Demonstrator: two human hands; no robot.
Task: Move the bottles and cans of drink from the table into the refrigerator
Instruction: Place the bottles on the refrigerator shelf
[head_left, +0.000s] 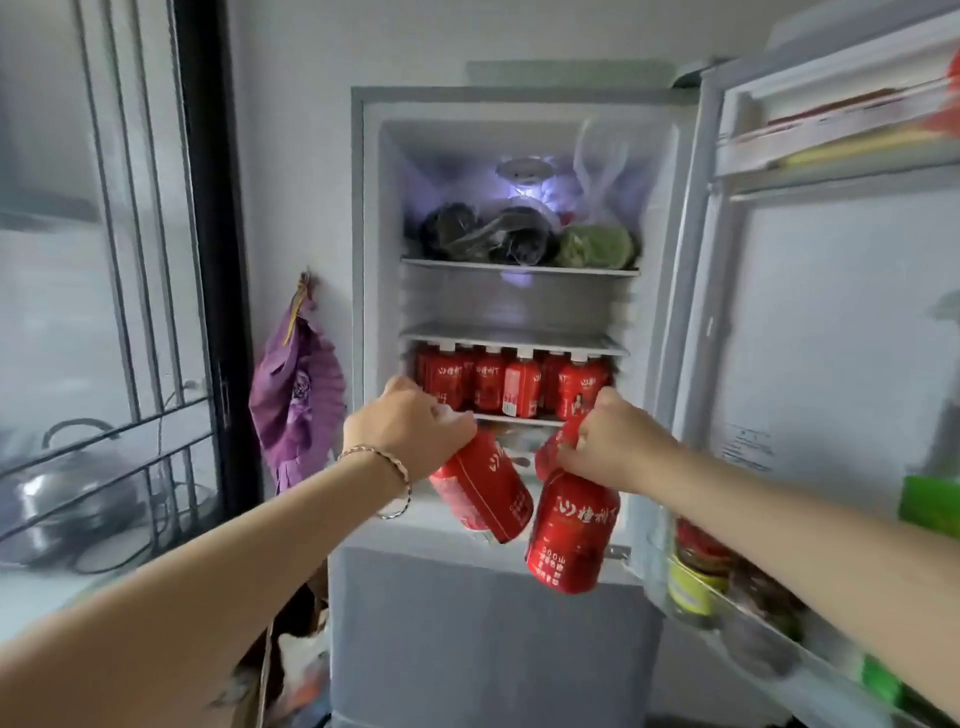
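The refrigerator (371, 218) stands open in front of me. Several red drink bottles with white caps (488, 387) stand in a row on its lower shelf. My left hand (410, 428) grips the top of a red bottle (485, 493) that hangs tilted, base toward the lower right. My right hand (615, 447) holds two red bottles by their necks: one hangs nearly upright (571, 535), the other (553, 447) is mostly hidden behind the hand. Both hands are just in front of the lower shelf's edge.
The refrigerator door (831, 332) stands open at the right, with jars and green packs in its lower rack (696, 577). Bagged vegetables (524, 236) fill the top shelf; the middle shelf (511, 332) shows nothing on it. A purple cloth (298, 395) hangs on the wall at left. A pot (67, 499) sits behind a barred window.
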